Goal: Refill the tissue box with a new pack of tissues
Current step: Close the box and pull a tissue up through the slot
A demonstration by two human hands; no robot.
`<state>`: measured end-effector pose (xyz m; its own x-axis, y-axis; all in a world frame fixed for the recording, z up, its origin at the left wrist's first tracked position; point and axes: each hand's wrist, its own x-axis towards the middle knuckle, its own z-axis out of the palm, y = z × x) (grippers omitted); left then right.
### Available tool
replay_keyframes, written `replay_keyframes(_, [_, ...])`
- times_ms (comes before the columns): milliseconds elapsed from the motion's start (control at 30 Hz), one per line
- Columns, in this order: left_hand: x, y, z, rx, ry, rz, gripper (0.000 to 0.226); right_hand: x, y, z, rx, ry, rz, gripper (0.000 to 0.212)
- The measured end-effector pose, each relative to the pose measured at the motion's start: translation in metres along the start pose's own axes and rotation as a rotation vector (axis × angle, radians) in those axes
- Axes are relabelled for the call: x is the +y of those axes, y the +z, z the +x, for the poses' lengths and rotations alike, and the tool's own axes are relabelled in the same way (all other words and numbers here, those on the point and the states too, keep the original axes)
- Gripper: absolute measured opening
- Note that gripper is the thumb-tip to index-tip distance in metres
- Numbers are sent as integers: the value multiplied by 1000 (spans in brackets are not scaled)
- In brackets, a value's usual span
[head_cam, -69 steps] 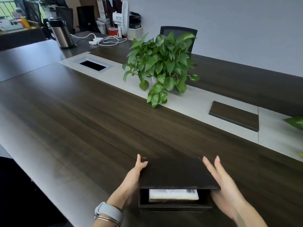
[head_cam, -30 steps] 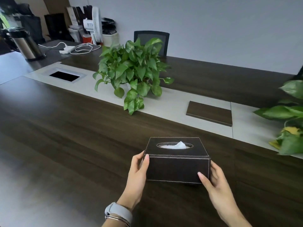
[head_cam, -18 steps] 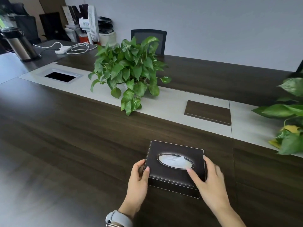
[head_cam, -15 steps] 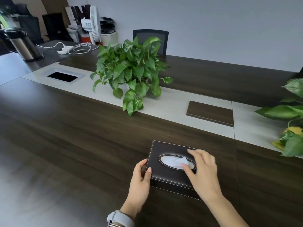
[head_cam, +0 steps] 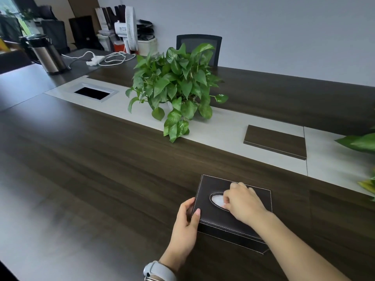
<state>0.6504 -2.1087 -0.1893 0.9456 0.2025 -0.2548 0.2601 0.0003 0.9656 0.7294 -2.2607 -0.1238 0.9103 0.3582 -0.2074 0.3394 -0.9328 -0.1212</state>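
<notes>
A dark brown leather tissue box (head_cam: 211, 214) with white stitching stands upright on the dark wooden table (head_cam: 101, 169), near its front edge. White tissue (head_cam: 216, 199) shows in the oval slot on its top. My left hand (head_cam: 185, 230) grips the box's left side, thumb on the top edge. My right hand (head_cam: 242, 201) lies over the slot with its fingertips pinched on the tissue. The hand hides the right part of the slot.
A leafy potted plant (head_cam: 176, 88) stands on the table's pale middle strip, with an open cable hatch (head_cam: 92, 93) to its left and a closed wooden hatch cover (head_cam: 276, 140) to its right. Another plant (head_cam: 363, 142) is at the right edge. A steel thermos (head_cam: 47, 55) stands far left.
The box was closed, turned upright and set on the table. My right hand moved from the box's side onto the top slot and now pinches the tissue.
</notes>
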Motion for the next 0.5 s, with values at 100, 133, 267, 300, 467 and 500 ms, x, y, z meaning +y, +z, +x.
replay_keyframes(100, [1, -1, 1, -8, 0, 4, 28, 8, -9, -9, 114, 30, 205, 18])
replay_keyframes(133, [1, -1, 1, -13, -4, 6, 28, 12, -12, -14, 156, 59, 265, 17])
replay_keyframes(267, [1, 0, 1, -17, -14, 46, 32, 25, -18, -28, 228, 205, 357, 16])
replay_keyframes(300, [2, 0, 1, -20, -12, 70, 34, 26, -18, -29, 243, 230, 358, 17])
replay_keyframes(467, [6, -1, 4, -53, -28, 112, 40, 32, -14, -29, 347, 240, 430, 21])
replay_keyframes(500, [8, -1, 5, -61, -39, 107, 40, 35, -12, -31, 398, 234, 448, 26])
